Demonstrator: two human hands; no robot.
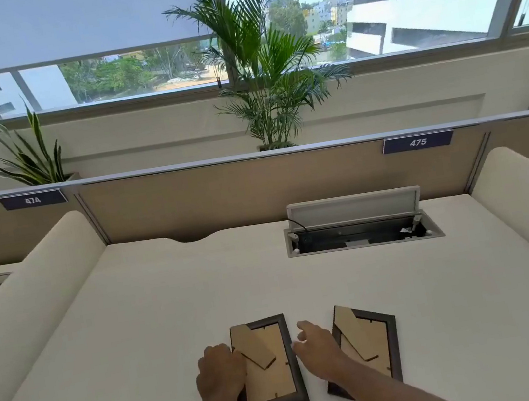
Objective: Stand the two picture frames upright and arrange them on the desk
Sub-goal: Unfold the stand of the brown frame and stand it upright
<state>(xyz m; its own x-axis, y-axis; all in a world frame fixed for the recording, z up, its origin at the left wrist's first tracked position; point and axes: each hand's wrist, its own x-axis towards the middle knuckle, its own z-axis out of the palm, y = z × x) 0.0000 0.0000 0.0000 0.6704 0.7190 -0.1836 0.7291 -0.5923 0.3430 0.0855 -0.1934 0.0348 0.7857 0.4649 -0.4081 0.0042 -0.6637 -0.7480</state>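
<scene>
Two dark-framed picture frames lie face down on the cream desk (170,312), brown backs and easel stands up. The left frame (270,376) lies between my hands. My left hand (219,374) rests on its left edge, fingers curled over the rim. My right hand (316,348) hovers by its right edge with fingers spread, holding nothing. The right frame (371,339) lies tilted just beyond my right hand, partly hidden by my right forearm.
An open cable box (362,235) with its lid raised is sunk into the desk at the back right. A tan partition (220,193) closes the far edge, with padded cream dividers (527,203) at both sides. Plants stand behind the partition.
</scene>
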